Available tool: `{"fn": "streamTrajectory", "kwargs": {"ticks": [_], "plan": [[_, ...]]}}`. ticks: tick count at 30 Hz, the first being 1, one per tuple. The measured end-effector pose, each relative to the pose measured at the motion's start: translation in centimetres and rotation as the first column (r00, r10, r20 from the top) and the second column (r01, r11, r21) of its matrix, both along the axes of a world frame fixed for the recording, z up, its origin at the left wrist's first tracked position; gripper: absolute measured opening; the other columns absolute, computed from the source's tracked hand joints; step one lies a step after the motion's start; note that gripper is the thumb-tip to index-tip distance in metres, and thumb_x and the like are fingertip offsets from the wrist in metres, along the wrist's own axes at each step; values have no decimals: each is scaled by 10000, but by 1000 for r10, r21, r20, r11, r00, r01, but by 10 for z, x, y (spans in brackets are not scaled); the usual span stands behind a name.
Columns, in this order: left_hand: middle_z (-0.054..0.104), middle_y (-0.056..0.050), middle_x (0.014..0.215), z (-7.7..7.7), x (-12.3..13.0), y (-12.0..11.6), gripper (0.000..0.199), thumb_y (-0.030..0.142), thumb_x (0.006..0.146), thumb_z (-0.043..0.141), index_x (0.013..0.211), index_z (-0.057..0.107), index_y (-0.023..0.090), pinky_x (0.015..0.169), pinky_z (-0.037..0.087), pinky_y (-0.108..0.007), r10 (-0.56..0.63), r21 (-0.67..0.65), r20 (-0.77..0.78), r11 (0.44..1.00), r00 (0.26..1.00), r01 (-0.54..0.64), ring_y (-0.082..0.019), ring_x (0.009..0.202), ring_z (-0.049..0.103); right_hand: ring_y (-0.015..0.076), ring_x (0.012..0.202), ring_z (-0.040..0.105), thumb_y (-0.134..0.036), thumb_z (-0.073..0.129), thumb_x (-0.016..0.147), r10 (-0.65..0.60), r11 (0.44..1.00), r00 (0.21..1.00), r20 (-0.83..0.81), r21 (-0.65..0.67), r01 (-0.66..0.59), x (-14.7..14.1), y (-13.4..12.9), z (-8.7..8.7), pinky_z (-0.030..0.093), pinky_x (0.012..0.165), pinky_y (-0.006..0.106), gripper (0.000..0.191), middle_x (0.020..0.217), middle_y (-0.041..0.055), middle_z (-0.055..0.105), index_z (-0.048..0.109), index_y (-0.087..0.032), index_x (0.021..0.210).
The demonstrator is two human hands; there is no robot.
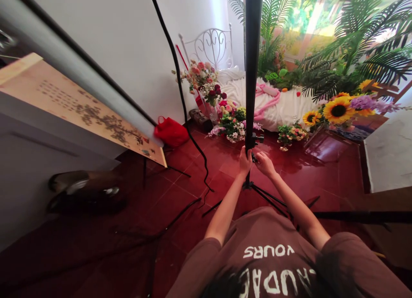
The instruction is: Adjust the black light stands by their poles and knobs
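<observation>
A black light stand (pixel 252 66) rises upright in front of me, its spread legs (pixel 267 194) resting on the floor. My left hand (pixel 245 161) is wrapped round the pole, below a black clamp collar (pixel 257 139). Just to the right, my right hand (pixel 264 164) is closed on a small black knob (pixel 254 158) at the side of the pole; the fingers partly cover it. What sits on top of the stand is out of view.
A black cable (pixel 180 75) hangs at the left and runs down to the red tiled floor (pixel 180 169). Beyond the stand are flower bouquets (pixel 231 113), a white-draped bed (pixel 289 107) and sunflowers (pixel 337 110). A painted scroll (pixel 96 109) and a red bag (pixel 172 131) are left.
</observation>
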State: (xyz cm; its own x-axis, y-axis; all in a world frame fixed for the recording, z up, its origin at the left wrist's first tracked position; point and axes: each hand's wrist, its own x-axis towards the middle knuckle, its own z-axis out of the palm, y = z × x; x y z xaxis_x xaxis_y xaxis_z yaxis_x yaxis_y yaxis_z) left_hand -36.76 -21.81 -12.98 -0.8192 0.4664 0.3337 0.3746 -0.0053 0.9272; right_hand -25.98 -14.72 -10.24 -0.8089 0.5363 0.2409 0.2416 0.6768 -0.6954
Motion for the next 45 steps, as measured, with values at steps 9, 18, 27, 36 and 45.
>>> {"fn": "streamTrajectory", "kwargs": {"ticks": [9,18,27,36,45], "plan": [[624,-54,815,57,-1,18,524,668,923,323,992,559,205,687,473,-273,37,124,0,992,999,-37,-149,688,586,141,647,573,-351,647,808,-110,937,982,-153,-347,51,16,-10,-7,481,653,261,159,794,-10,611,525,-249,814],[599,-48,801,64,-12,22,561,705,894,333,979,557,198,694,480,-273,51,161,-16,986,999,-48,-140,678,561,146,601,668,-499,754,745,-337,455,928,-157,-890,15,-2,-25,-13,547,582,248,431,655,-14,669,402,-249,769],[586,-22,740,61,-10,21,547,703,900,326,953,557,211,675,469,-270,-10,147,3,989,1000,9,-138,656,561,94,433,536,-207,585,846,-341,-145,940,-20,-987,-74,-13,-10,-2,491,419,181,221,580,23,626,484,-208,650],[582,-31,760,75,-5,14,563,729,880,330,879,531,203,692,460,-271,-19,155,2,988,1000,19,-129,662,540,101,485,594,-96,505,827,-263,-338,953,-150,-911,-237,-11,7,-6,543,497,179,157,548,5,614,622,-132,728],[650,-66,857,59,12,13,588,697,913,290,999,581,193,748,482,-297,36,74,123,996,992,-45,-157,742,610,67,512,643,-53,330,862,-224,-713,931,-288,-603,-358,-8,8,-15,553,540,112,308,627,8,677,622,-150,845]]}}
